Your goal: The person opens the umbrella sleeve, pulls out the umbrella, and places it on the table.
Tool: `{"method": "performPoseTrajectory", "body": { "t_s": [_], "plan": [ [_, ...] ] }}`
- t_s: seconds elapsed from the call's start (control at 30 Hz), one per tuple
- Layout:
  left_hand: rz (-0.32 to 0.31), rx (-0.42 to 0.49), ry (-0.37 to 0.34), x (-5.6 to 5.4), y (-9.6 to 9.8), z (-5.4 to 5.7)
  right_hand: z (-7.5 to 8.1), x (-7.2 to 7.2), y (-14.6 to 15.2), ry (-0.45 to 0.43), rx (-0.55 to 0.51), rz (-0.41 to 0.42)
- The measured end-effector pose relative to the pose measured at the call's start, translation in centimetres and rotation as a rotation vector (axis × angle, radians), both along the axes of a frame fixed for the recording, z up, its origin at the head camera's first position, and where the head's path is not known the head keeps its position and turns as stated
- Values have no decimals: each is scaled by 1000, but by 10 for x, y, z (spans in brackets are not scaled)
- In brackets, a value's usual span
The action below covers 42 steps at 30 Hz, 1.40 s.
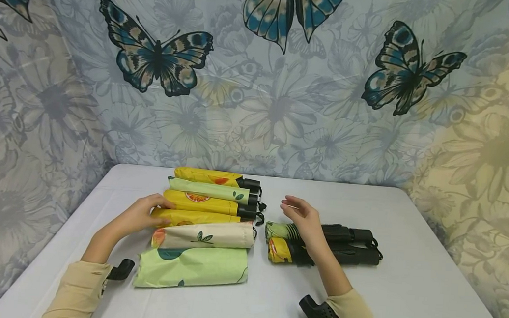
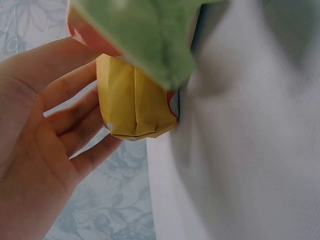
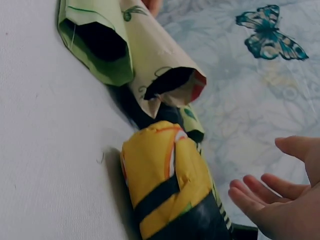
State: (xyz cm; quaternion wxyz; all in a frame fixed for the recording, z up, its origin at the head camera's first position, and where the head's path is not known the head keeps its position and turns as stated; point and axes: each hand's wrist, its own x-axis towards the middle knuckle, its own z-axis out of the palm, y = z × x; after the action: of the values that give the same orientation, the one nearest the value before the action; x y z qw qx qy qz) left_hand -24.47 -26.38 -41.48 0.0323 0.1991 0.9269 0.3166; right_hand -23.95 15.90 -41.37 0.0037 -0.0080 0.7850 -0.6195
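Along the left side of the white table (image 1: 426,299), I see a person's left hand (image 1: 146,213) at the near ends of a row of rolled things, thumb and fingertips bent loosely about the end of the lower yellow roll (image 1: 215,218); how firmly it grips, I cannot tell. Those fingertips also lie beside the orange-slice roll (image 1: 204,203), just behind it. Farther back come a pale green roll (image 1: 212,190) and the rear yellow roll (image 1: 204,175), both ending in black handles toward the right. Nearer the person are a cream sleeve (image 1: 222,235) with a leaf print and, closest of all, a green sleeve (image 1: 202,268); their right ends show dark, hollow mouths. Across a narrow gap, two folded umbrellas lie side by side, one black and green (image 1: 342,233), one black and yellow (image 1: 349,255). Above them hovers the right hand (image 1: 305,221), fingers relaxed and parted from the thumb, holding nothing. Behind everything hangs a butterfly-printed cloth (image 1: 279,126).
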Motion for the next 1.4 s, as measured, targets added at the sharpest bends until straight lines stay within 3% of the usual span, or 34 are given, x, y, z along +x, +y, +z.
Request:
{"method": "performPoseTrajectory", "body": {
  "t_s": [0.8, 1.07, 1.4],
  "plan": [
    [-4, -6, -3, -1, -1, -2, -4, 0, -51, 9, -4, 192],
    [-2, -8, 16, -2, -1, -5, -8, -3, -62, 4, 25, 205],
    [-3, -9, 14, -2, -1, -4, -11, -3, -71, 48, 135, 230]
  ]
}}
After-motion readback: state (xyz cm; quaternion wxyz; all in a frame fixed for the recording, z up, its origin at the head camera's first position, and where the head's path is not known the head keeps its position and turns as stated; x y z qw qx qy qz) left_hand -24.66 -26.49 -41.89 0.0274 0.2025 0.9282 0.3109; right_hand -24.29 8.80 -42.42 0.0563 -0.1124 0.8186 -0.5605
